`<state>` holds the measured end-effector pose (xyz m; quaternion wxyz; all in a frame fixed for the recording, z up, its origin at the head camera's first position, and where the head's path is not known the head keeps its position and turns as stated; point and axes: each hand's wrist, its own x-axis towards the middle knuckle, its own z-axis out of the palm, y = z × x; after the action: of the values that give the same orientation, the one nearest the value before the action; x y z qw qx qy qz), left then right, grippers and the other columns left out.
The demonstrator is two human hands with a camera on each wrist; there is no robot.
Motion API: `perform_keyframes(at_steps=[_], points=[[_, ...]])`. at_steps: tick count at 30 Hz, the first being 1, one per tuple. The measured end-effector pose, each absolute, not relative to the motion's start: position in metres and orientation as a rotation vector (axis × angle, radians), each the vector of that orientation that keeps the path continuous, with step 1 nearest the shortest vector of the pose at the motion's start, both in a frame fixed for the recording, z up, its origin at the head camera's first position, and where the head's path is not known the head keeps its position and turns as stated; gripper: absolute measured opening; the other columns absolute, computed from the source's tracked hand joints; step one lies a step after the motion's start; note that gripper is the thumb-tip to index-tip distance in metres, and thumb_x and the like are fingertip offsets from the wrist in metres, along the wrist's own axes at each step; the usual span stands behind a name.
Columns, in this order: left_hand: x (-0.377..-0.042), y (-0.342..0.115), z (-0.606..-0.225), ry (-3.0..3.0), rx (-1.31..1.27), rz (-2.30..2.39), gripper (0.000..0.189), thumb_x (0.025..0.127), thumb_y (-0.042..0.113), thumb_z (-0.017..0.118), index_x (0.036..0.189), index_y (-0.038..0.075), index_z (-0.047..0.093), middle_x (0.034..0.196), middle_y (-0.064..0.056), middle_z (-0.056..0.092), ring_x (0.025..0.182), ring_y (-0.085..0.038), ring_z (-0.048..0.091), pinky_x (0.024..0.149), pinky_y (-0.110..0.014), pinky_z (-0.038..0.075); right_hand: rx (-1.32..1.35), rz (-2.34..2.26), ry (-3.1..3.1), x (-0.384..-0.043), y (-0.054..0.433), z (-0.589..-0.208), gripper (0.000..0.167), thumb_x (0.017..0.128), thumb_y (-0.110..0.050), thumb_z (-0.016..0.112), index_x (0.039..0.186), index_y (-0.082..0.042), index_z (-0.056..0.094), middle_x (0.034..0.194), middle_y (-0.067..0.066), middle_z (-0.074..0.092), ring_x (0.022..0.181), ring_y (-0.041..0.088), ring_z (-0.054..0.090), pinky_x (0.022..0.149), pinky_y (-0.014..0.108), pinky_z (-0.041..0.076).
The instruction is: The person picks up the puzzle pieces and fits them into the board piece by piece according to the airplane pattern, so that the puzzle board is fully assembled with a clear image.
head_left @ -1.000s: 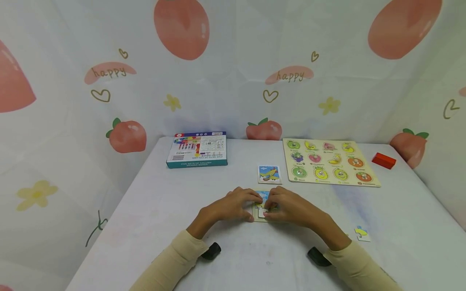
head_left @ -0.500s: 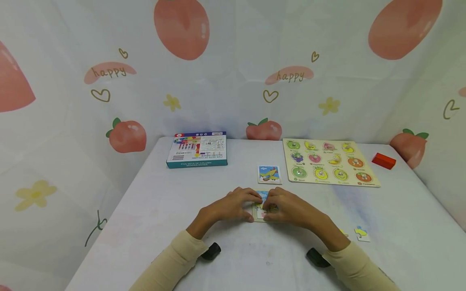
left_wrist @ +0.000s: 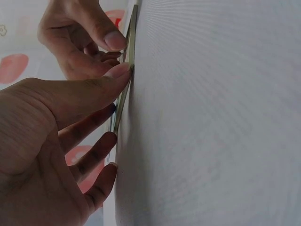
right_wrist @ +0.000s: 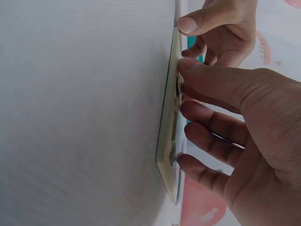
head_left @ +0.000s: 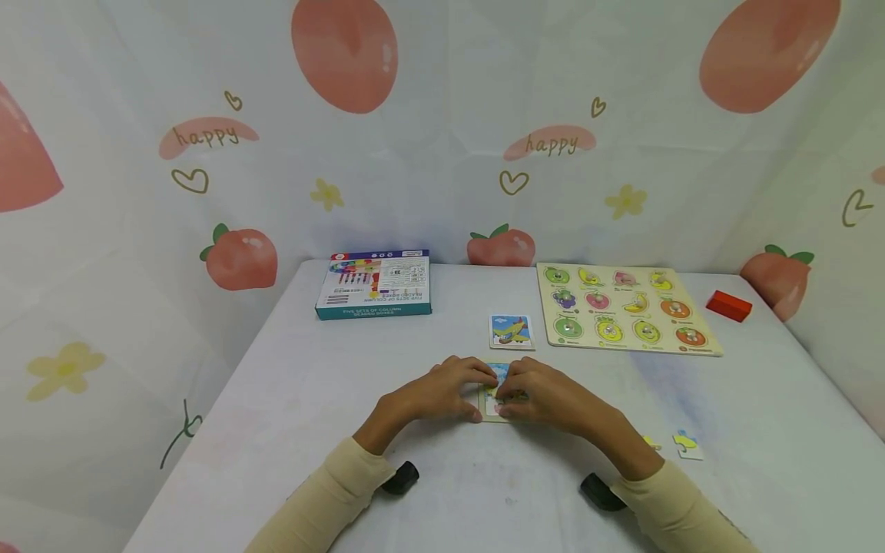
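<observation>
A small puzzle board (head_left: 489, 418) with a pale rim lies in front of me, partly hidden by both hands. My left hand (head_left: 445, 390) holds its left side, thumb at the near corner and fingers farther up the edge. My right hand (head_left: 553, 393) pinches a puzzle piece (head_left: 492, 404) between thumb and fingers, low over the board. In the right wrist view, the board (right_wrist: 163, 150) shows edge-on with pieces on its top face and the other fingertips close to them. Blue and yellow picture parts show between the hands.
Beyond the board lies an airplane picture card (head_left: 512, 332). A fruit peg board (head_left: 632, 309), a red block (head_left: 729, 306) and a teal-edged box (head_left: 376, 286) stand farther back. Loose puzzle pieces lie by my right wrist, one yellow-and-white piece (head_left: 687, 444) and another piece (head_left: 651, 442) partly covered.
The right fingertips and the pinched piece have shifted slightly left on the board, and more of the partly covered loose piece shows beside the right wrist. The left hand stays put.
</observation>
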<state>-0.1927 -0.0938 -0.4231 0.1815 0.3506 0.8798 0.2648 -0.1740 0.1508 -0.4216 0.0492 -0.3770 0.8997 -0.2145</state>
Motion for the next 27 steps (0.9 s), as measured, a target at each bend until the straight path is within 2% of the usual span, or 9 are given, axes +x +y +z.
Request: perform_keyframes(at_steps=[6, 18, 27], points=[[-0.1929, -0.0932, -0.4226, 2.483, 0.992, 0.758, 0.057, 0.091, 0.019, 0.085, 0.145, 0.014, 0.067, 0.152, -0.001, 0.057, 0.139, -0.026, 0.048, 0.112, -0.05, 0.04, -1.145, -0.659, 2.722, -0.1742, 0.1534, -0.4201, 0.017, 0.095, -0.025, 0.082, 0.111, -0.017, 0.084, 0.103, -0.01, 0.067, 0.1, 0.01, 0.058, 0.086, 0.031, 0.052], [-0.1932, -0.0932, -0.4235, 2.479, 0.984, 0.774, 0.056, 0.092, 0.019, 0.085, 0.144, 0.014, 0.067, 0.152, -0.001, 0.057, 0.139, -0.026, 0.047, 0.113, -0.052, 0.039, -1.081, -0.675, 2.705, -0.1724, 0.1501, -0.4198, 0.018, 0.096, -0.028, 0.081, 0.111, -0.019, 0.084, 0.103, -0.012, 0.067, 0.099, 0.006, 0.056, 0.087, 0.03, 0.052], [-0.193, -0.0939, -0.4249, 2.495, 0.992, 0.761, 0.051, 0.095, 0.022, 0.081, 0.144, 0.014, 0.068, 0.152, -0.001, 0.058, 0.139, -0.026, 0.049, 0.112, -0.051, 0.039, -1.132, -0.728, 2.694, -0.1728, 0.1508, -0.4198, 0.012, 0.095, -0.021, 0.081, 0.107, -0.019, 0.085, 0.1, -0.01, 0.067, 0.095, 0.007, 0.057, 0.083, 0.029, 0.051]])
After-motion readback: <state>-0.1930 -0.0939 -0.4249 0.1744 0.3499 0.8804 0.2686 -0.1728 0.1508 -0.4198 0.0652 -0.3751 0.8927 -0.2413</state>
